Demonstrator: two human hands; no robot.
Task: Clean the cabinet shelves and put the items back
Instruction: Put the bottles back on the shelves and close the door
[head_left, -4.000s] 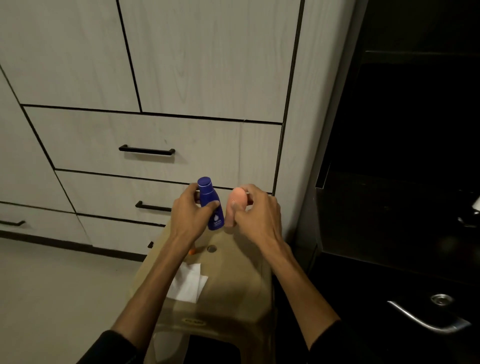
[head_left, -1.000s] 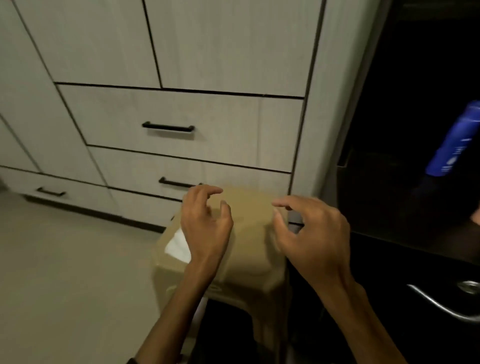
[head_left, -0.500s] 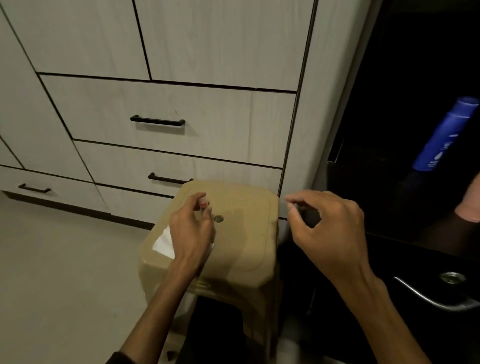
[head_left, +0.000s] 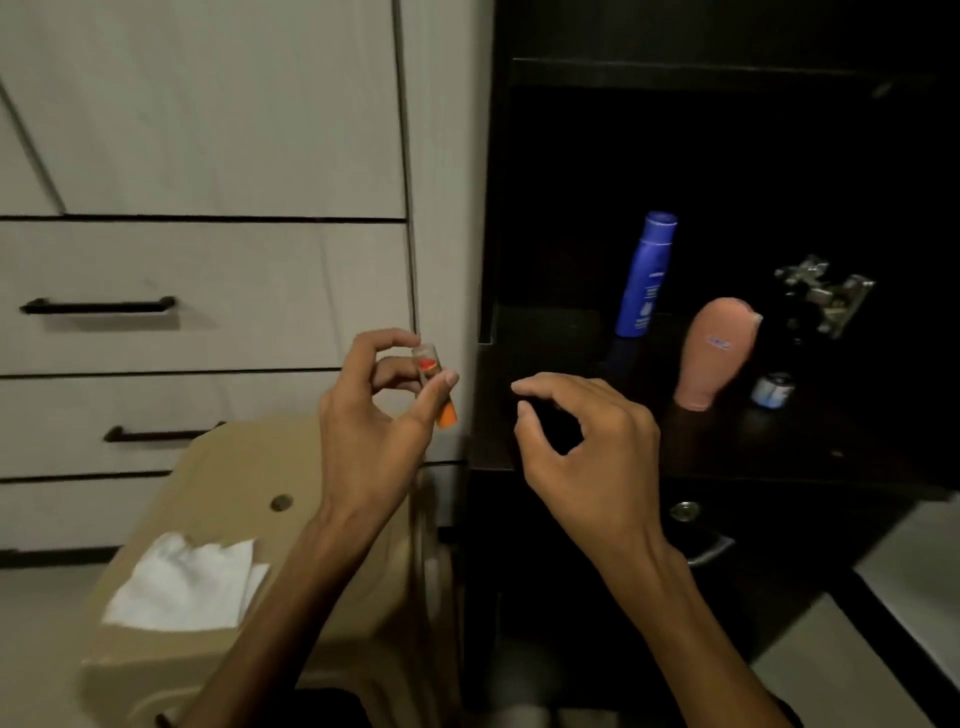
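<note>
My left hand (head_left: 374, 415) pinches a small clear tube with an orange end (head_left: 436, 389), held up above the tan plastic stool (head_left: 249, 525). My right hand (head_left: 582, 447) hovers empty with loosely curled fingers in front of the dark cabinet shelf (head_left: 779, 447). On that shelf stand a blue bottle (head_left: 647, 275), a pink bottle (head_left: 714, 353) resting on its cap end, and a small round jar (head_left: 772, 391). A white cloth (head_left: 187, 582) lies on the stool's near left part.
Pale drawers with black handles (head_left: 98, 305) fill the left. A metal hinge (head_left: 826, 291) shines at the shelf's right side. A metal door handle (head_left: 701, 540) shows below the shelf. Light floor lies at the lower right.
My left hand has lifted the small orange-ended tube off the stool. The view has swung right, so the shelf with the blue and pink bottles is now in full view.
</note>
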